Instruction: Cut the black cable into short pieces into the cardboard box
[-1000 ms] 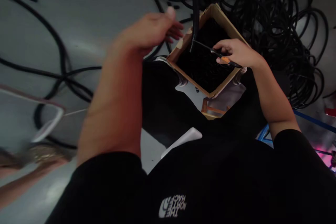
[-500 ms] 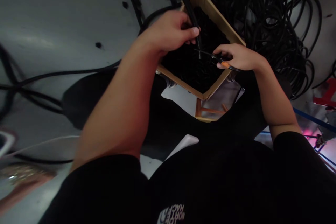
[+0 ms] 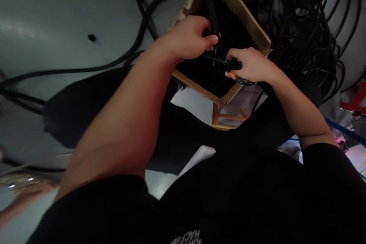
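Observation:
Above an open cardboard box (image 3: 251,24), my left hand (image 3: 194,37) is closed around a black hose (image 3: 211,9) near its lower end. That end looks thin and ribbed, and points down into the box. My right hand (image 3: 251,63) grips a pair of scissors (image 3: 241,81) with black and orange handles. Their dark blades reach left and cross the hose end just below my left fingers. How far the blades are parted is too dark to tell. Small black pieces (image 3: 206,80) fill the box below, hard to make out singly.
Coils of black hose (image 3: 303,26) are heaped at the upper right. More hose (image 3: 65,71) runs over the grey floor on the left, near a small black piece (image 3: 92,38). A wooden stool (image 3: 225,116) shows below the box. Part of another person's limb (image 3: 28,194) blurs at lower left.
My right hand has moved left with the scissors, bringing the blades across the hose end. My left hand keeps its hold on the hose. The whole view has shifted slightly.

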`<state>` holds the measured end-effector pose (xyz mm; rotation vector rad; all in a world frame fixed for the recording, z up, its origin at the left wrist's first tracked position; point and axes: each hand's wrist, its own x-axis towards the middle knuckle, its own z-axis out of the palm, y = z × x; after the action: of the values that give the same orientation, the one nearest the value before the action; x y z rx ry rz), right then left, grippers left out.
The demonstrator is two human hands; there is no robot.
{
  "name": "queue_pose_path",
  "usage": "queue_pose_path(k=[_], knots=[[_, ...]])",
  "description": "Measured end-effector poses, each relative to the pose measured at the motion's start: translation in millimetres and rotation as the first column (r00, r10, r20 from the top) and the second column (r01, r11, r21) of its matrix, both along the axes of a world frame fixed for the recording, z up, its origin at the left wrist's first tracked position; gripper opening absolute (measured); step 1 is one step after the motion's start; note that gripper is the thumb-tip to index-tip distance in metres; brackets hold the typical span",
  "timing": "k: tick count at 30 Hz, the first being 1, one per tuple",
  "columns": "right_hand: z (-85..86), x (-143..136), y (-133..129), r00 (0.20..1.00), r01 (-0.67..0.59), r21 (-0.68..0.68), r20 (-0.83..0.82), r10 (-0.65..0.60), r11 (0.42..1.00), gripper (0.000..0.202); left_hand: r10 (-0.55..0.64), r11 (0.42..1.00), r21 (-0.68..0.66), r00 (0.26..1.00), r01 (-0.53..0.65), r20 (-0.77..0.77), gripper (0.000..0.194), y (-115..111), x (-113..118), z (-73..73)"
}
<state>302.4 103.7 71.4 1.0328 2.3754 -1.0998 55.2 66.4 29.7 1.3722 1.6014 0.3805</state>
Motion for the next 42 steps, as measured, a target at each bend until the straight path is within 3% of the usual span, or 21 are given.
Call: queue_pose_path(k=[7,12,19,23,29,33,37,42], knots=[[-2.1,0,-4,0.994,-0.045,0.041,0.101,0.041,0.998,0.049,0.013,0.999,-0.046,0.997,-0.016,-0.072,0.028,-5,9,-3.4],[-11.8,-1,-8,0.988,-0.067,0.052,0.145,0.059,0.996,0.06,0.05,0.992,-0.124,0.994,-0.039,0.093,0.025,-9,16,-12.3],[-12.5,8,1,0.994,-0.088,0.026,0.071,0.086,0.996,0.052,0.145,0.98,-0.159,0.975,-0.118,0.17,0.02,-7,7,-15.8],[-14.5,9,1,0.994,-0.092,0.019,0.067,0.09,0.996,0.057,0.121,0.984,-0.148,0.977,-0.096,0.175,0.021,-9,7,-16.1],[-16.2,2,-4,0.994,-0.089,-0.038,0.061,0.091,0.995,0.056,0.162,0.974,-0.207,0.926,-0.094,0.341,0.025,-11,11,-16.1],[-15.1,8,4,0.996,-0.083,-0.066,0.027,0.085,0.994,0.047,0.195,0.969,-0.214,0.915,-0.123,0.355,0.031,-10,0,-10.9],[-18.5,14,9,0.995,-0.087,-0.071,0.046,0.09,0.994,0.047,0.253,0.96,-0.211,0.898,-0.185,0.361,0.025,-10,-6,0.7],[-23.3,22,13,0.99,-0.127,-0.085,0.05,0.131,0.988,0.053,0.235,0.966,-0.178,0.917,-0.185,0.322,0.017,-10,-3,6.4]])
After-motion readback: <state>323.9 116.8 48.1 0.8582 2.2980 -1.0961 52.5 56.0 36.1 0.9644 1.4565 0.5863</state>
